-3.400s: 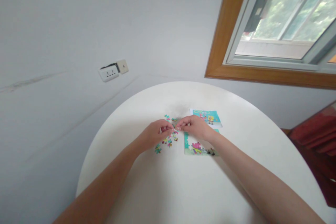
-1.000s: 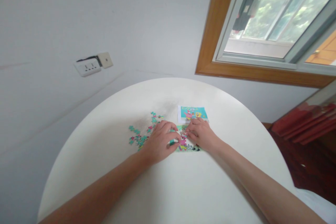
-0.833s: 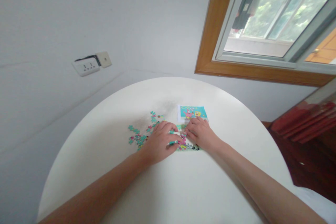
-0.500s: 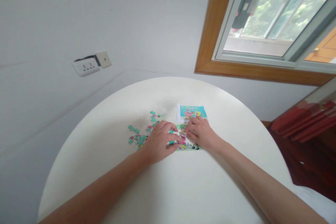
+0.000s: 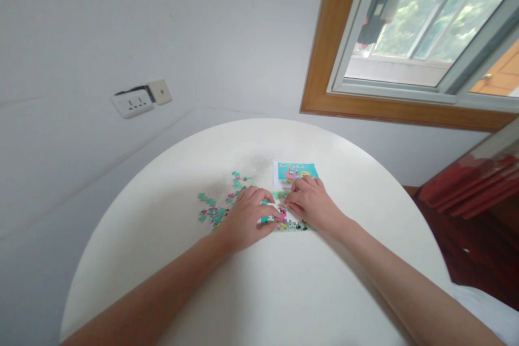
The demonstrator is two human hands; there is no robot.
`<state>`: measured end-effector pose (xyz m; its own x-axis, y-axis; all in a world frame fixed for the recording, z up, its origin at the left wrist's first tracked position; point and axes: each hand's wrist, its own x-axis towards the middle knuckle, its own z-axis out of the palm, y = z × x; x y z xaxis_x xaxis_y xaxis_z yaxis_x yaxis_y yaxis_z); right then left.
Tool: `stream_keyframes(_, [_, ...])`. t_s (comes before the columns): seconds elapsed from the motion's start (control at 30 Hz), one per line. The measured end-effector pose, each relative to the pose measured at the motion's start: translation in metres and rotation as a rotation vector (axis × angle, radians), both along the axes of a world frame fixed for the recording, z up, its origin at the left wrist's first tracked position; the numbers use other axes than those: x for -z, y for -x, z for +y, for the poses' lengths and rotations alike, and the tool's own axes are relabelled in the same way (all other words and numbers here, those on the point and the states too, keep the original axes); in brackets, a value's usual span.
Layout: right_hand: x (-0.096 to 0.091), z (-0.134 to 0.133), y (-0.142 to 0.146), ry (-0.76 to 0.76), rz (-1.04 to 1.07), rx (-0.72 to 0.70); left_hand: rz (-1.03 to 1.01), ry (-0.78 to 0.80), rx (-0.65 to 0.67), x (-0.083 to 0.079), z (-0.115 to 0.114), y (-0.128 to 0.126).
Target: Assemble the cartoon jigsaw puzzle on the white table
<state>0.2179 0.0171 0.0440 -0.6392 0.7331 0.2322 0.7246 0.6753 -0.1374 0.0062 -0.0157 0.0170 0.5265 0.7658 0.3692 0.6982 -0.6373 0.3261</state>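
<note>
A partly joined jigsaw puzzle (image 5: 292,225) lies flat on the white table, much of it covered by my hands. My left hand (image 5: 250,218) rests over its left side, fingers apart, with the fingertips touching the pieces. Over the right side, my right hand (image 5: 308,203) has thumb and fingers drawn together at the puzzle; whatever is between them is hidden. Loose jigsaw pieces (image 5: 211,211), mostly teal with some pink, are scattered left of my left hand. Just beyond my right hand lies a picture card (image 5: 298,170) with cartoon figures on teal, its lower edge partly covered.
The round white table (image 5: 344,167) reaches close to the wall. A wall socket (image 5: 133,103) is at the left, and a wood-framed window (image 5: 405,38) at the upper right. A red curtain (image 5: 474,189) hangs at the right above a dark floor.
My right hand has shifted very slightly away from me, covering a little more of the picture card. My left hand stays in place.
</note>
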Motion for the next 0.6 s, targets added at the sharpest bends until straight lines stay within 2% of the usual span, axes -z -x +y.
stream_keyframes(0.17, [-0.0027, -0.0012, 0.0013, -0.029, -0.032, -0.009, -0.014, -0.003, 0.004, -0.0003, 0.0005, -0.0003])
stream_keyframes(0.37, [-0.0049, -0.0033, -0.002, 0.072, 0.035, -0.031, -0.013, -0.002, 0.003, -0.0016, -0.0003, -0.0009])
stream_keyframes(0.6, [-0.004, -0.0042, -0.0058, 0.125, -0.005, -0.002, -0.008, 0.014, 0.003, -0.003, -0.0003, -0.0021])
